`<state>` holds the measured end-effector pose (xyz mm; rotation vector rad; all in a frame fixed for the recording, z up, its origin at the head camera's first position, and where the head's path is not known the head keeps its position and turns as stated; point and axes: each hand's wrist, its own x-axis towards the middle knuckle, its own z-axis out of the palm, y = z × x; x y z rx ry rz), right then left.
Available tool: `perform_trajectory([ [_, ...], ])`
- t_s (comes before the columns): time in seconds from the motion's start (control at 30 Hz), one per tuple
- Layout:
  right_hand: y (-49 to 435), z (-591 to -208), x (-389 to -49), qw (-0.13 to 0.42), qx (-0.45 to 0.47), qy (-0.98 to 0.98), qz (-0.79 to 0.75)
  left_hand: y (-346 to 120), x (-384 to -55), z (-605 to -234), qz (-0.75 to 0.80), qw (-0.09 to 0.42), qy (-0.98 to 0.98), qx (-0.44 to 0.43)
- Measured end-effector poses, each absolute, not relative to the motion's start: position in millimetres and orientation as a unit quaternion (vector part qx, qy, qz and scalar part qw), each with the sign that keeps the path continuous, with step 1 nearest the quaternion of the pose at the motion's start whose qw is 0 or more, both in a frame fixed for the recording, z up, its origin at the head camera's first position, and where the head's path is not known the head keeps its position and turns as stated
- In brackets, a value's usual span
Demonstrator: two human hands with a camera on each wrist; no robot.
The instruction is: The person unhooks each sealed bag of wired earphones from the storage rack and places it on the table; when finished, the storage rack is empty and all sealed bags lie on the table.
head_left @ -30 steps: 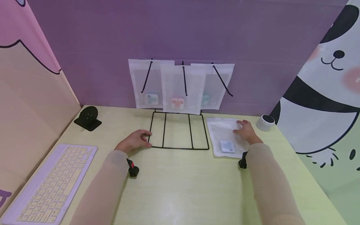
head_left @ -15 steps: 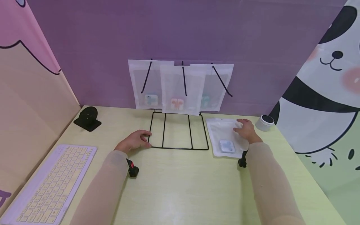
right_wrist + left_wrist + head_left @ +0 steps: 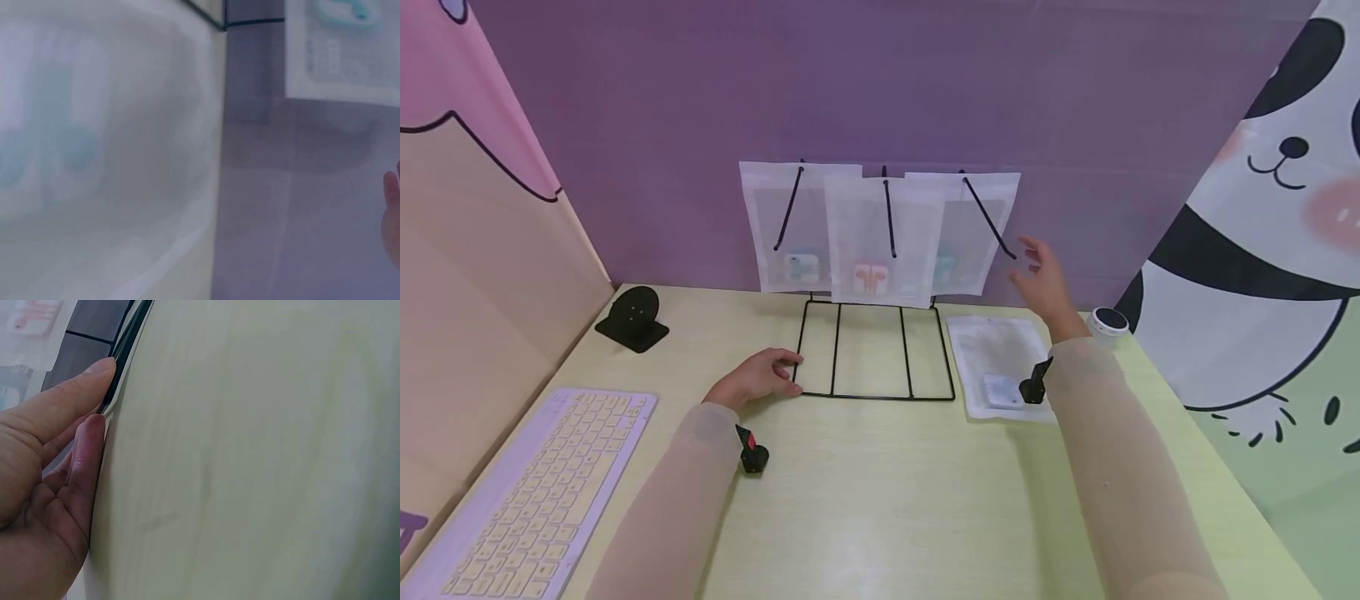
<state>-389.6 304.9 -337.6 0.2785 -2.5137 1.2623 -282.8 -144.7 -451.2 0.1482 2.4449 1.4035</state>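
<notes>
Three pouches (image 3: 917,237) hang on three hooks (image 3: 987,217) of one rack (image 3: 880,397); a fourth pouch (image 3: 992,346) lies on the counter (image 3: 850,500). The left hand (image 3: 760,373) pinches the rack; the right hand (image 3: 1047,287), fingers parted, hovers beside one hook.

A dark frame (image 3: 130,347) is held at eleven o'clock by the left hand (image 3: 47,509); a white packet (image 3: 37,350) is seen at ten, the bench (image 3: 250,456) at three.

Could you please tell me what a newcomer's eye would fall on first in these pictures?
Probably the three white pouches hanging on the black wire rack in the middle, before the purple backdrop. Next, perhaps, the large panda picture along the right side, and the right hand in the air near the rightmost pouch.
</notes>
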Motion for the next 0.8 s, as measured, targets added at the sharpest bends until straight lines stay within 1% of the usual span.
perform_trajectory([
  [0.1,294.0,-324.5,-393.4,0.174,0.11,-0.864,0.459,-144.6,-282.2,-449.9,0.494,0.16,0.853,0.056],
  [0.37,275.0,-301.5,-400.0,0.194,0.147,-0.861,0.446,-144.1,-281.1,-449.3,0.493,0.157,0.854,0.059],
  [0.6,267.8,-291.6,-401.0,0.177,0.136,-0.867,0.446,-144.5,-283.5,-452.6,0.485,0.156,0.859,0.054],
  [0.8,266.0,-292.5,-399.4,0.186,0.125,-0.865,0.448,-144.2,-282.3,-451.2,0.491,0.16,0.855,0.052],
])
